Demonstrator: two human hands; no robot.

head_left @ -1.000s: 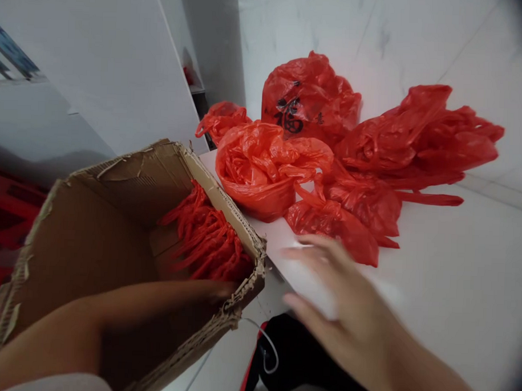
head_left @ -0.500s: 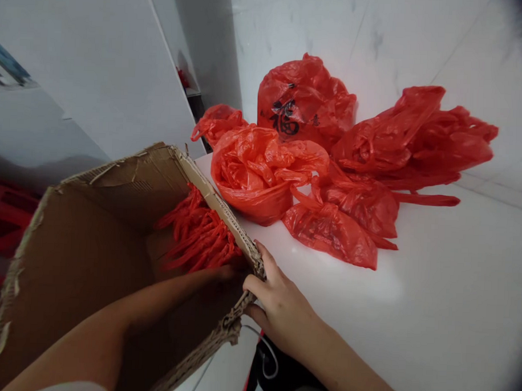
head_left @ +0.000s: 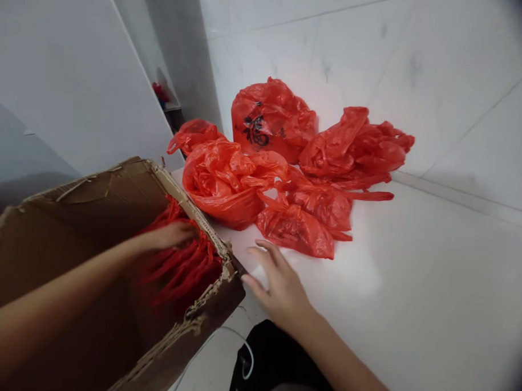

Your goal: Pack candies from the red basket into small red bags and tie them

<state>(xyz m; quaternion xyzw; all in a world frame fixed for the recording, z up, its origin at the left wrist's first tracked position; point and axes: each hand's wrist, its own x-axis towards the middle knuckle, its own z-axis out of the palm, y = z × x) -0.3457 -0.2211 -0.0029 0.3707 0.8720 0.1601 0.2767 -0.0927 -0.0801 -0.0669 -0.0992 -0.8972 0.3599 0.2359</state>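
An open, worn cardboard box (head_left: 72, 217) sits at the lower left, its torn rim resting at the counter's edge. My left hand (head_left: 174, 235) reaches into it and lies on a bundle of twisted red plastic strips or bags (head_left: 183, 270); I cannot tell if it grips them. My right hand (head_left: 279, 284) is open on the white counter (head_left: 412, 292), apart from the box and close to a flattened red plastic bag (head_left: 294, 231). Beyond sit a bunched red bag (head_left: 222, 188), a red bag printed with a black character (head_left: 267, 119), and a crumpled heap of red bags (head_left: 352, 150).
A white marble-like tile wall (head_left: 419, 81) rises behind the counter. A small shelf with a red item (head_left: 160, 95) stands at the back left. Below the counter's front edge are a black bag (head_left: 276, 356) and a thin white cable (head_left: 249, 355).
My right hand has left the box's rim and now rests open on the counter. My left hand sits higher on the red bundle. The whole view has shifted, and the bags look smaller.
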